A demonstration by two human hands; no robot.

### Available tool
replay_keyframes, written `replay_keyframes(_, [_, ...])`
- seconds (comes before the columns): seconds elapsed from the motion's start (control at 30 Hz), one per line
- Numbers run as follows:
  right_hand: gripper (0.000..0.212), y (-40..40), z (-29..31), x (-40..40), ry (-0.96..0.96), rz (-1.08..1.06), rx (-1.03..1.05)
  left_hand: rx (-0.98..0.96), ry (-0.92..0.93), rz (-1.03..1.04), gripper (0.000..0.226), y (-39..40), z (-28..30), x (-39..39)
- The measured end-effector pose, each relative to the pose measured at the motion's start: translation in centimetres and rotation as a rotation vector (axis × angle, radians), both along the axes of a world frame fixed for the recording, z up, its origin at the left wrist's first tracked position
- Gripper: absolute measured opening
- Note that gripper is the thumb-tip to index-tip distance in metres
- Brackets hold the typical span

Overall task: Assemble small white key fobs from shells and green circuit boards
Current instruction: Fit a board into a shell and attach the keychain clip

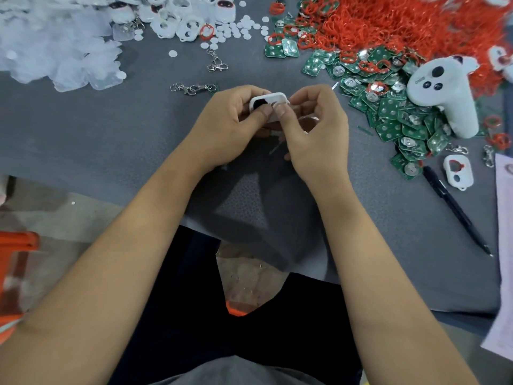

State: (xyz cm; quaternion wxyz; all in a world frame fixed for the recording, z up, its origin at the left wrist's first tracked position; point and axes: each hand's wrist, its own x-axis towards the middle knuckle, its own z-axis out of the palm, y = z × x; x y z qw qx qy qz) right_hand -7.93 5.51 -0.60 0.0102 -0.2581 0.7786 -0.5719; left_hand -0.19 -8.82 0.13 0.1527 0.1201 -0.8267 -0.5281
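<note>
Pinched between both thumbs and curled fingers of left hand [230,126] and right hand [313,126]: small white plastic fob shell [270,100], held above grey mat [125,140] at centre. Uneven pressing likely to skew halves. Green circuit boards [388,118] heaped right, far.

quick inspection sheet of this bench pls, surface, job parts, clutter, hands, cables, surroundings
surface: grey mat covering the bench
job's things: white shell held at centre; green circuit boards heaped right; red rings piled far right; shells far left
clutter: white controller, black pen, metal clasps, paper
hands: left hand and right hand both pinch the shell
cables: nothing seen
surroundings: floor, orange object at left
</note>
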Motion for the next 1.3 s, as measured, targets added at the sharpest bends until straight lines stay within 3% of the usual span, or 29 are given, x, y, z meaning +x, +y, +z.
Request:
replay_keyframes(0.13, [0.005,0.1,0.3,-0.1,-0.026,0.047,0.019,0.032,-0.005,-0.036,0.025,-0.2,0.0,-0.1])
replay_keyframes(0.4, [0.010,0.1,0.4,-0.6,-0.158,0.067,0.021,0.219,0.030,-0.019,0.023,0.2,-0.2,-0.1])
replay_keyframes(0.77, [0.015,0.6,0.9,-1.2,-0.279,0.106,0.046,0.234,0.036,-0.054,0.028,-0.3,-0.7,-0.1])
replay_keyframes(1.3, [0.012,0.2,0.8,-0.9,-0.233,0.079,0.075,0.130,0.060,-0.087,0.025,-0.1,-0.8,0.1])
